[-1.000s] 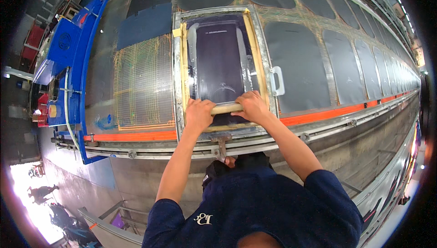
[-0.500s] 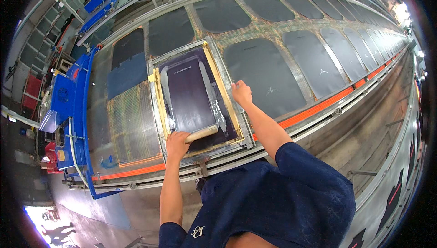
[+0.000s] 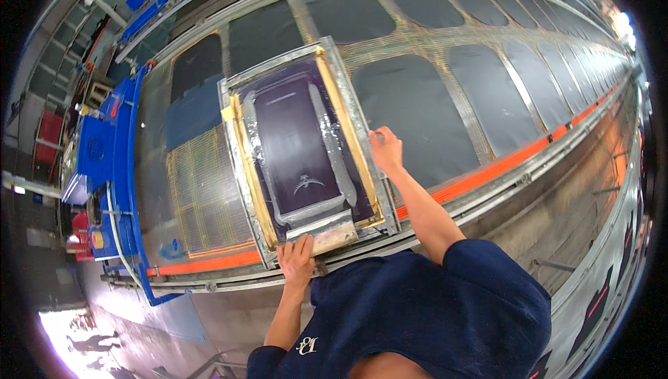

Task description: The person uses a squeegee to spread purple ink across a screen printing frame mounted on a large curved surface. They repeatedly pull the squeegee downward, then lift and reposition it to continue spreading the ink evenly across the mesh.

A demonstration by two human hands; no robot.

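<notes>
A screen printing frame (image 3: 245, 206) with a metal rim and yellowish tape along its inner sides lies before me over the long table. Its dark purple mesh (image 3: 289, 146) carries streaks of glossy grey ink (image 3: 327, 128) down both sides and across the near end. My left hand (image 3: 297, 259) is closed round the left end of a wooden-handled squeegee (image 3: 335, 236), which rests at the frame's near end. At the frame's right edge is my right hand (image 3: 387, 151), its fingers curled against the metal rim. The undersides of those fingers are hidden.
Dark rounded panels (image 3: 410, 111) lie in two rows along the table, to the far right. An orange strip (image 3: 480, 174) and metal rail (image 3: 518, 183) run along the near edge. Blue machinery (image 3: 104, 153) stands at the table's left end.
My left hand has drawn the squeegee nearer to me, uncovering a pale figure and ink at the near end. My right hand has met the rim, and the frame looks slightly raised.
</notes>
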